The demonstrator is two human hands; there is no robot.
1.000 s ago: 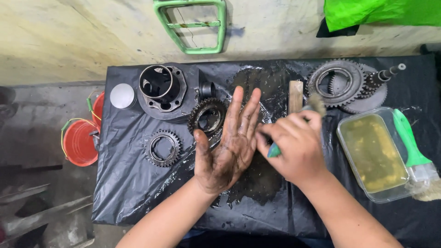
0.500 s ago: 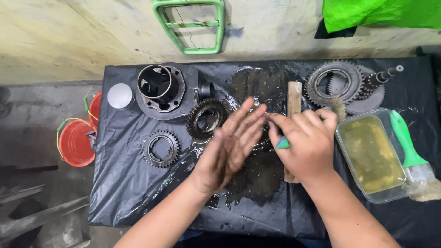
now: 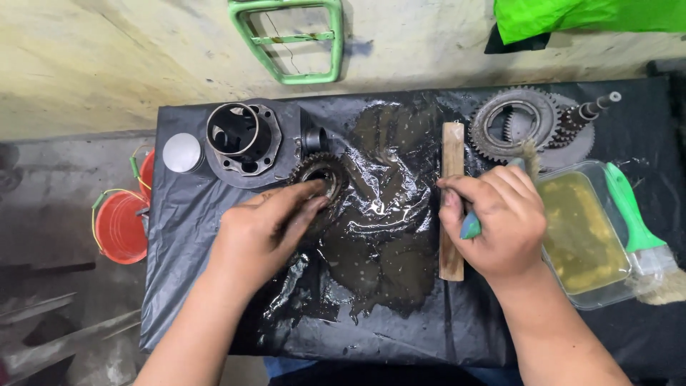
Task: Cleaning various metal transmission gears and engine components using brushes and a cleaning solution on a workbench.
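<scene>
L hand (image 3: 261, 232) on gear (image 3: 319, 175), R hand (image 3: 500, 218) gripping brush (image 3: 471, 225)

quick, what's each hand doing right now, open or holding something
Left hand: open, fingertips resting on the small gear, not gripping it.
Right hand: closed around a brush with a teal handle.

Wet sheet (image 3: 386, 236) between hands lies open; wooden stick (image 3: 451, 207) (right) blocks.

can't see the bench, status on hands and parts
Left hand fingers on small gear. Right hand gripping brush. Wood stick beside it.
</scene>
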